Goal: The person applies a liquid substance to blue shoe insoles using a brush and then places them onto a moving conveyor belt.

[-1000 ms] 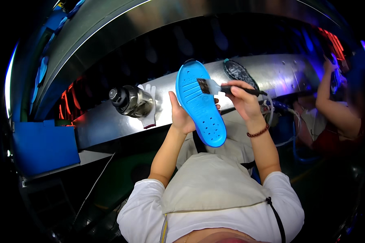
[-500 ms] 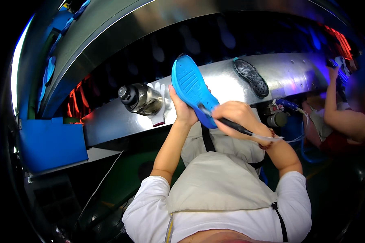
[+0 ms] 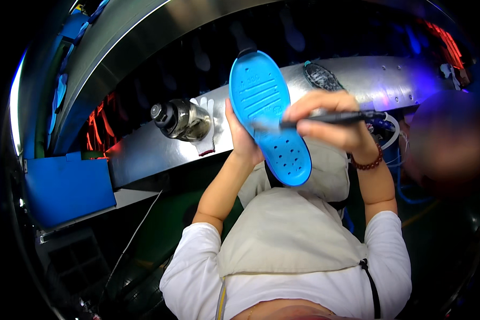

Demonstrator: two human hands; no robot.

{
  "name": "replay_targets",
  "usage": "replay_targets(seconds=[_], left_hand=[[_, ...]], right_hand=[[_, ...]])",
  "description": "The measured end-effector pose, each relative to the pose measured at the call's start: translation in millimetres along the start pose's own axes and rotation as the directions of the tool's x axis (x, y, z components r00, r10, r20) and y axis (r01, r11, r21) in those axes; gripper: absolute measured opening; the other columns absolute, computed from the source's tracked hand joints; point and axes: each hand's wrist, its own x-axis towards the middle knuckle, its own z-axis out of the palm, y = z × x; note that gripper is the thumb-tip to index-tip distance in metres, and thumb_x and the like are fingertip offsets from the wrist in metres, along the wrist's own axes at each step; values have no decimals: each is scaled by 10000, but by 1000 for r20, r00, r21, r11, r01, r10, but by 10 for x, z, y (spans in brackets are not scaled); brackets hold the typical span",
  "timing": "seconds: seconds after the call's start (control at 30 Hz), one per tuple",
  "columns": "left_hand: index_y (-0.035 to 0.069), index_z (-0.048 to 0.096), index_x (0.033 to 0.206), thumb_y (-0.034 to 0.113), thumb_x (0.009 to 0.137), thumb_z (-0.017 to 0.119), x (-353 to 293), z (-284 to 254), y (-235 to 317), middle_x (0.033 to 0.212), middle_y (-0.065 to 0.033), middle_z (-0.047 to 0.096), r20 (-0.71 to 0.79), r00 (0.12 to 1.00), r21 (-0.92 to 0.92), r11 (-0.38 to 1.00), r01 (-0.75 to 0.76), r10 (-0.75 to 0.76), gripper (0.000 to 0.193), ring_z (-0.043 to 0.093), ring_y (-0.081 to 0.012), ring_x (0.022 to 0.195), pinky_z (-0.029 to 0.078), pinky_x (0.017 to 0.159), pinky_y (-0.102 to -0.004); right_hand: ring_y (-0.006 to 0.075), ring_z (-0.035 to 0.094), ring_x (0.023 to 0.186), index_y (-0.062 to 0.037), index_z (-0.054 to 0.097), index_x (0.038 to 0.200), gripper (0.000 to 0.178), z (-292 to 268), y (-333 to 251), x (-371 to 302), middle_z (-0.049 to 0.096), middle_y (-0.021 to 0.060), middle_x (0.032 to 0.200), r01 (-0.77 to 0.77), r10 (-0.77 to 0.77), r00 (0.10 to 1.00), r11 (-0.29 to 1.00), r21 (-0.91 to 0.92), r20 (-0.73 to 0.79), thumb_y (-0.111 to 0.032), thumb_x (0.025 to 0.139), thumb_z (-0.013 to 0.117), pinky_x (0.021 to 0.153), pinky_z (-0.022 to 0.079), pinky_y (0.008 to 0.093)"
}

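Observation:
A bright blue shoe sole [image 3: 258,88] is tilted up in front of me, with grooves in its upper half and small holes lower down. My left hand [image 3: 244,140] is closed around its left edge, the fingers hidden behind it. In my right hand [image 3: 333,101] I grip a black-handled brush [image 3: 348,118]. Its blurred bristles touch the middle of the sole, and a pale tube curves away from its handle end. Beyond my right hand, a dark sole [image 3: 324,76] with whitish smears lies on the metal bench [image 3: 138,165], partly covered.
A dark bottle [image 3: 182,121] with a black cap lies at the left beside a white glove [image 3: 206,141]. Farther left stands a blue box [image 3: 69,186]. Sole shapes hang in the dark space behind the bench. A blurred person [image 3: 448,138] is at the right.
The blue sole has turned to show its face and lower end more fully. My right hand has lifted and swung right, laying the brush nearly level across the sole's middle.

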Motion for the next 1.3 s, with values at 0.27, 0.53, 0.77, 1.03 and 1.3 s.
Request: replay_targets(seconds=[0.27, 0.53, 0.77, 1.03, 1.3], left_hand=[[-1, 441, 1118, 778, 688, 34, 115, 48, 115, 894, -222, 562, 147, 974, 90, 978, -188, 174, 978, 582, -308, 756, 484, 681, -410], [6, 469, 1103, 784, 684, 56, 111, 90, 339, 903, -211, 568, 79, 932, 57, 932, -359, 354, 976, 580, -308, 748, 484, 678, -412], [22, 433, 1184, 760, 713, 93, 158, 44, 466, 987, -212, 559, 282, 892, 36, 925, -379, 355, 939, 573, -313, 847, 477, 754, -445], [-15, 302, 1276, 603, 826, 207, -10, 291, 87, 1214, -227, 425, 138, 959, 123, 957, -263, 246, 771, 486, -333, 1049, 404, 892, -418], [-19, 378, 1223, 361, 819, 391, -1, -21, 285, 1102, -175, 526, 244, 969, 419, 905, -77, -30, 555, 559, -241, 945, 444, 835, -340]], right_hand=[[242, 615, 809, 15, 622, 819, 169, 4, 39, -43, 633, 134, 848, 197, -189, 979, 972, -131, 73, 11, 653, 657, 744, 484, 307], [214, 611, 831, -7, 628, 832, 171, -12, 92, -183, 633, 118, 865, 178, -168, 978, 981, -73, 125, -3, 666, 671, 755, 482, 298], [235, 603, 867, 17, 628, 840, 175, -14, 220, -220, 627, 142, 910, 226, -211, 962, 972, -69, 176, -24, 674, 668, 787, 472, 324], [215, 600, 795, 36, 543, 965, 216, 231, 339, -286, 589, 215, 962, -61, 285, 935, 719, 692, -213, -19, 758, 564, 687, 495, 283], [208, 619, 825, 19, 616, 900, 203, -56, 120, -262, 628, 149, 922, -19, -24, 978, 979, 201, 209, 13, 699, 645, 752, 485, 283]])
